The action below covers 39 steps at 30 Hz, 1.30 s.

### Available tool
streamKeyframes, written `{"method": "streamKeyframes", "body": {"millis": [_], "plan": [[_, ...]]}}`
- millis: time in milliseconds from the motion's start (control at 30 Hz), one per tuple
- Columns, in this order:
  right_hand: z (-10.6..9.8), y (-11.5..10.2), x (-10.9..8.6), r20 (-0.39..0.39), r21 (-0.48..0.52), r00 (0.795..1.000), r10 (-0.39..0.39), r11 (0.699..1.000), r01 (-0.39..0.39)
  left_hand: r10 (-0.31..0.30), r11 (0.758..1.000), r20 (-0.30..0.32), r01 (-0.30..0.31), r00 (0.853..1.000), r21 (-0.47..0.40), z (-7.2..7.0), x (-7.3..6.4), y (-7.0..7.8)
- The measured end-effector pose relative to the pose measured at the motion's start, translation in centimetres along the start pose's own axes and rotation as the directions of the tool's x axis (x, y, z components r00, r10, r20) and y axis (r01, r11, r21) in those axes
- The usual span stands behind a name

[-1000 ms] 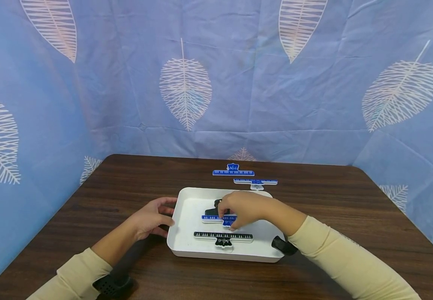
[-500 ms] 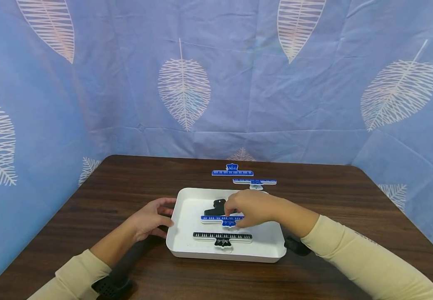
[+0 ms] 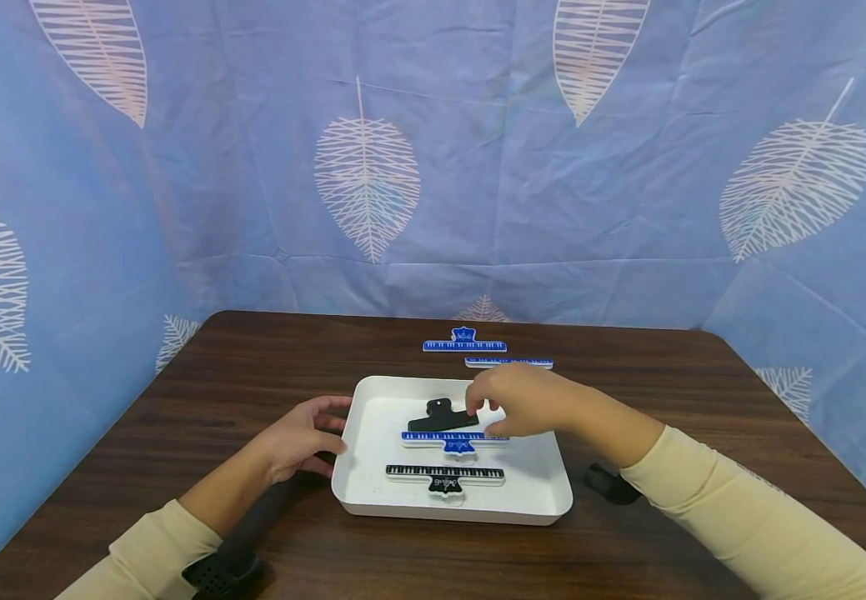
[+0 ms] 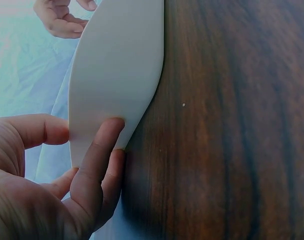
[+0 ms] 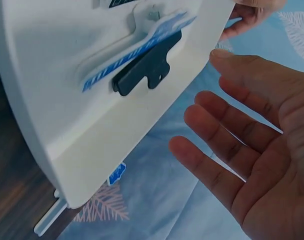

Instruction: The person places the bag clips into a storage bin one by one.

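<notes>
My left hand [image 3: 301,442] is at the left end of a white tray [image 3: 365,496]. In the left wrist view its extended fingers [image 4: 94,165] touch the outer wall, with the thumb at the rim. Inside the tray lie a black clip [image 3: 442,419] at the back, a blue piano-key clip [image 3: 458,445] in the middle and a black-and-white piano-key clip [image 3: 445,476] in front. Over the tray's back right part hovers my right hand [image 3: 526,400]. Its fingers are spread and loosely bent, with nothing between them in the right wrist view.
Behind the tray, two more blue piano-key clips [image 3: 465,342] lie on the dark wooden table [image 3: 290,350]; my right hand partly covers the nearer one. A blue cloth with white leaf prints [image 3: 433,208] hangs behind the table.
My right hand has drawn away from the blue clip in the tray, moving right and slightly back, uncovering that clip and the black one. The left hand stays at the tray.
</notes>
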State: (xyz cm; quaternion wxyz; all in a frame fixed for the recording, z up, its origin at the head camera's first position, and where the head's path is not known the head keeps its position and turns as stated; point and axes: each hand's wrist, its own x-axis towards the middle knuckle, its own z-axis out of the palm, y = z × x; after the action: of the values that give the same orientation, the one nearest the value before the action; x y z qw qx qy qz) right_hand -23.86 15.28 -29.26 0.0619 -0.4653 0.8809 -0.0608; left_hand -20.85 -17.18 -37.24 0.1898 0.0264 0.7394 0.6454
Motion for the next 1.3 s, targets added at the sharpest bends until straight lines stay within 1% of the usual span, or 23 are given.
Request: {"method": "streamKeyframes", "body": {"millis": [233, 467, 633, 767, 867, 1300], "plan": [[-1.0, 1.2, -0.9, -0.053, -0.021, 0.998, 0.041, 0.999, -0.043, 0.003, 1.0, -0.007, -0.003, 1.0, 0.006, 0.1, 0.0, 0.0], [-1.5, 2.9, -1.9, -0.129, 0.0, 0.986, 0.101, 0.995, -0.102, 0.0, 1.0, -0.006, 0.0, 1.0, 0.006, 0.1, 0.0, 0.1], [-1.4, 3.7, -2.5, -0.186, -0.001, 0.977, 0.108, 0.994, -0.11, -0.002, 1.0, -0.01, 0.003, 1.0, 0.007, 0.1, 0.1, 0.1], [-1.2, 4.2, -2.9, -0.215, 0.005, 0.969, 0.124, 0.992, -0.126, -0.004, 1.0, -0.017, 0.004, 1.0, 0.009, 0.1, 0.2, 0.0], [-1.0, 4.6, -3.1, -0.239, 0.009, 0.964, 0.12, 0.993, -0.121, -0.002, 1.0, -0.016, 0.002, 1.0, 0.01, 0.1, 0.2, 0.0], [-0.8, 5.6, -3.9, -0.267, 0.032, 0.954, 0.133, 0.991, -0.129, -0.003, 1.0, -0.016, 0.004, 1.0, 0.008, 0.1, 0.1, 0.1]]}}
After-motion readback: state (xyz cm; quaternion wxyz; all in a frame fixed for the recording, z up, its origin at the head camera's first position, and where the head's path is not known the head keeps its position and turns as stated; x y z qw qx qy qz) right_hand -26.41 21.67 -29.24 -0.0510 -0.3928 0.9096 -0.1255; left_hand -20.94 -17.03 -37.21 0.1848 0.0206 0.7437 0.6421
